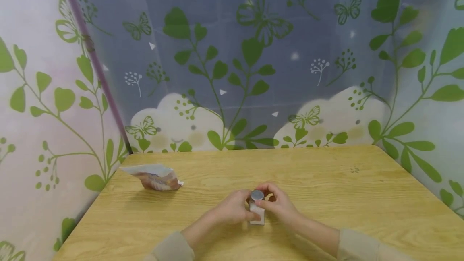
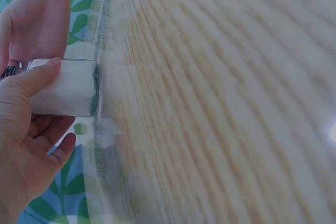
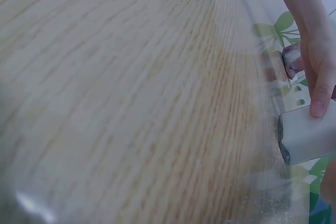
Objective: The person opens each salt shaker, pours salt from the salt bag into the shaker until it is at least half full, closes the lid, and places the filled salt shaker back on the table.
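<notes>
A small square glass jar with white contents and a grey metal lid stands upright near the table's front. My left hand grips the jar's body from the left, thumb across its near face. From the right, my right hand holds the lid between thumb and curled fingers. Seen from the left wrist, the jar has its base at the tabletop, and the lid is mostly cut off at the frame's edge. In the right wrist view, the left thumb presses on the jar; the lid is out of frame.
A brown and white plastic pouch lies on the wooden table at the left. Small dark marks show toward the back right. Patterned curtains with green leaves and butterflies hang behind the table and at both sides.
</notes>
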Demonstrator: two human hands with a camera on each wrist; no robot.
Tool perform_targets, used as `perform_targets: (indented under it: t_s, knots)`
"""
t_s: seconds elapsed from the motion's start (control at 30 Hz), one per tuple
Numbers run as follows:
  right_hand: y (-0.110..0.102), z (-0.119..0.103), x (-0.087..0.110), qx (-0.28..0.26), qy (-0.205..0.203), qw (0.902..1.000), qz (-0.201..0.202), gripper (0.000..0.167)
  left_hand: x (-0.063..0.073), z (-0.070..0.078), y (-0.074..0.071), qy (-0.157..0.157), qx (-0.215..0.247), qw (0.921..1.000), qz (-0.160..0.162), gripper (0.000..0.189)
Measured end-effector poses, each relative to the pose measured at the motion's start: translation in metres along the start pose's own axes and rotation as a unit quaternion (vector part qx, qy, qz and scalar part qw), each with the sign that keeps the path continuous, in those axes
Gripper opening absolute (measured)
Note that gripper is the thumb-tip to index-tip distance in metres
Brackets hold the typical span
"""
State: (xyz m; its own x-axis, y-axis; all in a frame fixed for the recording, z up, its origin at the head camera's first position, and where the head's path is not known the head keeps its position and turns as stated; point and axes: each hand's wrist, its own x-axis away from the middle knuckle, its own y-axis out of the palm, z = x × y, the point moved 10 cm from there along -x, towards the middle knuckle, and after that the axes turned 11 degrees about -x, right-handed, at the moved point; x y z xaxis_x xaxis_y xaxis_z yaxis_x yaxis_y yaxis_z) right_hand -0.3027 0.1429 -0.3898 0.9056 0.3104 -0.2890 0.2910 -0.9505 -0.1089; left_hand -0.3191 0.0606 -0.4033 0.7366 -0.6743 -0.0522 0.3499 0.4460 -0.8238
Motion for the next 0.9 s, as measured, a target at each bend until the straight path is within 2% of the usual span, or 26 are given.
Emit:
perform_targets:
  t_s: [0.13,0.33,0.47,0.63,0.77,0.9]
  knots:
    - [-0.0054,0.0002,-0.0008,0.013,0.001,0.9996,0.025,0.026,-0.0002,-0.0010,0.0009,-0.002,-0.001,1.0000,0.000,0.032]
    - [-0.0061,-0.0020,-0.0009,0.039,0.011,0.9979,0.051,0.037,-0.0002,-0.0012,0.0002,0.002,-0.002,1.0000,0.005,0.033]
    - [-0.0034,-0.0028,0.0000,0.040,-0.008,0.9984,0.039,0.044,-0.0005,-0.0011,-0.0008,0.006,-0.011,0.9999,0.009,0.034]
    - [-0.0021,-0.0024,0.0003,0.035,-0.030,0.9987,0.021,0.032,-0.0009,-0.0012,-0.0009,0.003,-0.002,1.0000,0.008,0.033]
    - [-0.0035,-0.0015,-0.0007,0.029,-0.017,0.9988,0.036,0.029,-0.0009,-0.0027,-0.0001,-0.005,0.004,1.0000,0.004,0.033]
    - [-0.0036,0.0012,-0.0018,0.030,0.006,0.9983,0.049,0.037,-0.0018,-0.0028,-0.0008,-0.003,-0.002,0.9999,0.010,0.031]
